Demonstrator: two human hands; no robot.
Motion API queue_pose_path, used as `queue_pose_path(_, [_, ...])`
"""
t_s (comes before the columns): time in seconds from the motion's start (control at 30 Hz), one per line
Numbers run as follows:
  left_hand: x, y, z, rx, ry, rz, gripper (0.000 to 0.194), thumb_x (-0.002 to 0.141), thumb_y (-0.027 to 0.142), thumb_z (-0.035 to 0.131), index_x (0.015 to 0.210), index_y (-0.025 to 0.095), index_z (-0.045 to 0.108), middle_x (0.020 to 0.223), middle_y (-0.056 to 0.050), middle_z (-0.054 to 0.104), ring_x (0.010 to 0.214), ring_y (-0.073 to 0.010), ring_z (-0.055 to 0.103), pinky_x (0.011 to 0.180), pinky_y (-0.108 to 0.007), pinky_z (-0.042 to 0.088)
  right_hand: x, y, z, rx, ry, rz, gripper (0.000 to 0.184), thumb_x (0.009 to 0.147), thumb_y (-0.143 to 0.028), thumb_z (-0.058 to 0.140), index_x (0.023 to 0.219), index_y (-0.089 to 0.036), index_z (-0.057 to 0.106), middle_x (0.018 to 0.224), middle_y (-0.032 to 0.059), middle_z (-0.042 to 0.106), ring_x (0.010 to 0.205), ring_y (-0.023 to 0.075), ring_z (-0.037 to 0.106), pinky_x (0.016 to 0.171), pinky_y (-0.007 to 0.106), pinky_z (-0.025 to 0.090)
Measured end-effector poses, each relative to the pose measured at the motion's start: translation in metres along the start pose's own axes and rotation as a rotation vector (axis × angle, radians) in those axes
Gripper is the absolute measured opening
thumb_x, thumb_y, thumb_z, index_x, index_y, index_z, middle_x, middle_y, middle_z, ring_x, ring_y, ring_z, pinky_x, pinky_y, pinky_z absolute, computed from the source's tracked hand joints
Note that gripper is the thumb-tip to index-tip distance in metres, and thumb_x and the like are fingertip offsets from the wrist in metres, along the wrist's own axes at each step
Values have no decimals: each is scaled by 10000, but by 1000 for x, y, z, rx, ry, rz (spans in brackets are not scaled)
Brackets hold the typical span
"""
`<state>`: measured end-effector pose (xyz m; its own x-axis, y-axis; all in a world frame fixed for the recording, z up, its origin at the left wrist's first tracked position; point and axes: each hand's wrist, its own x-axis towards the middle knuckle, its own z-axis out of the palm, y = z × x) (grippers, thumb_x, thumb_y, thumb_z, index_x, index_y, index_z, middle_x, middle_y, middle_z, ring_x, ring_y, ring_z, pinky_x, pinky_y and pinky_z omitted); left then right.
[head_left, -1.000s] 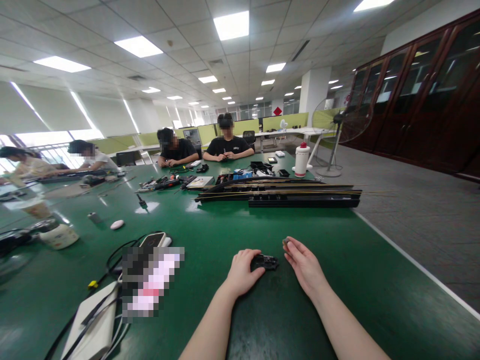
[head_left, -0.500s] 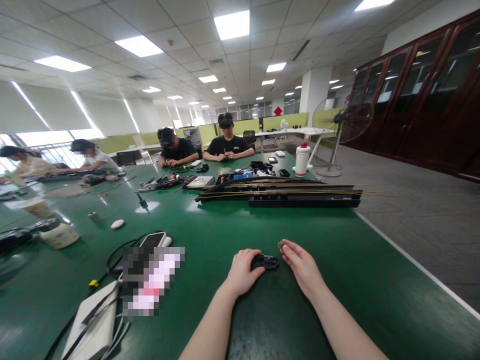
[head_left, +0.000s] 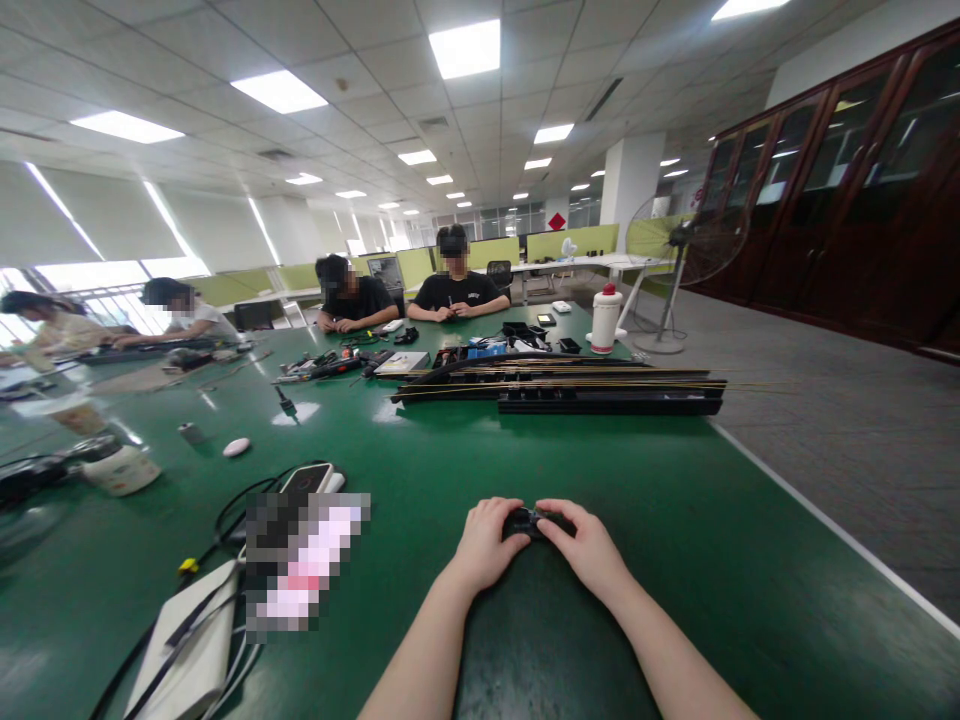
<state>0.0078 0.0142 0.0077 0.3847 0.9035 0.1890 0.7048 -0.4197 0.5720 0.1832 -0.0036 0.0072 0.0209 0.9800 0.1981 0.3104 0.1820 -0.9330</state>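
Note:
A small dark part (head_left: 527, 523), black with a rough, uneven top, lies low over the green table between my two hands. My left hand (head_left: 484, 538) is closed on its left end, thumb at the near side and fingers at the far side. From the right, my right hand (head_left: 589, 545) grips the other end in the same way, its fingertips close to those of the left. The little grey piece seen in the right fingers before is hidden now. What kind of part the dark one is, I cannot tell.
Long black rails (head_left: 607, 392) with thin brass-coloured rods lie across the table beyond my hands. To the left are a phone (head_left: 304, 485), cables and a white box (head_left: 187, 640). A white bottle (head_left: 606, 322) stands at the back. Several people sit around the table.
My right hand has moved left and down onto the right end of the dark part; the small grey piece is out of sight. My left hand has stayed in place.

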Motion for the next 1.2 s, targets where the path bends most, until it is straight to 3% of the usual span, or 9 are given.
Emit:
queue_pose_path(0.27, [1,-3,2,4,15,22,365,754,245,600,1114,232,538,1106,-27,592,1043,-215,491,924,-364,364,0,-1,0,-219,-88,-145,178,696,-241,628,855,-271,702,976,40,686,980,242,575,927,408,399])
queue_pose_path(0.9, [0,-3,5,13,15,19,370,764,245,585,1130,236,532,1109,-32,588,1041,-218,492,921,-365,370,-1,-1,-4,-231,-102,-75,187,646,-229,657,823,-256,708,1020,61,681,1003,244,584,939,412,395])
queue_pose_path(1.2, [0,-2,4,11,10,-2,383,774,256,559,1155,248,524,1133,-32,580,1064,-223,480,930,-368,360,-2,-3,-6,-133,-101,-36,367,613,-166,637,965,-264,670,1024,30,684,994,236,596,945,404,398])
